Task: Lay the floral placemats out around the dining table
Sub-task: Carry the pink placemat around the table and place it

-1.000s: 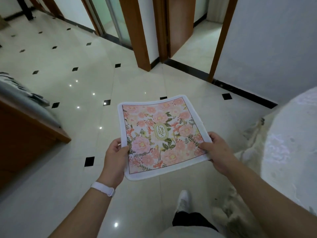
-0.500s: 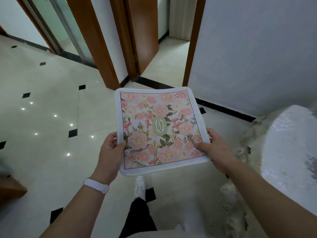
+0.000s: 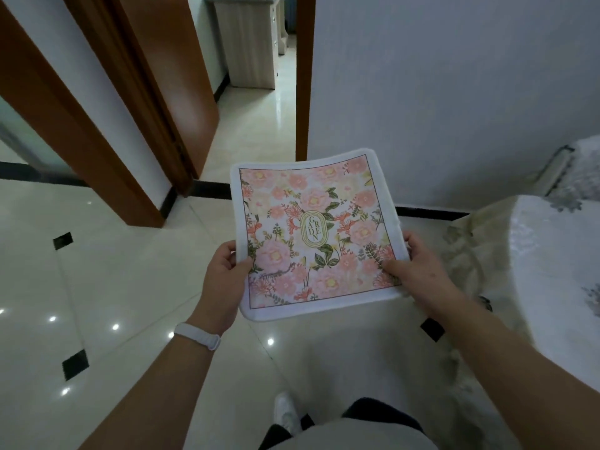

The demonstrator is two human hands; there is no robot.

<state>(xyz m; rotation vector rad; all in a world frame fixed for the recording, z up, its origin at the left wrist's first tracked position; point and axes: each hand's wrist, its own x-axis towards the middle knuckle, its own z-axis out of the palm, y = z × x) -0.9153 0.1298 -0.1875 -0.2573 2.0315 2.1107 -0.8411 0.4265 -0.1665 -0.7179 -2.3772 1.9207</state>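
A square floral placemat [image 3: 316, 232], pink flowers with a white border and a green oval label in the middle, is held flat in the air above the floor. My left hand [image 3: 224, 274] grips its left edge, thumb on top. My right hand [image 3: 414, 267] grips its right edge near the front corner, thumb lying on the print. The dining table [image 3: 558, 287], round and covered with a pale patterned cloth, stands at the right, just beside my right arm. No placemat shows on the visible part of the table.
Glossy cream floor tiles [image 3: 113, 287] with small black diamonds stretch to the left. An open brown door [image 3: 175, 76] and a doorway with a cabinet [image 3: 250, 43] lie ahead. A white wall [image 3: 438, 92] rises behind the table. My white shoe [image 3: 285, 414] shows below.
The view has swung to the right and I have stepped forward; the doorway and the table are now closer. Both hands keep the same hold on the placemat.
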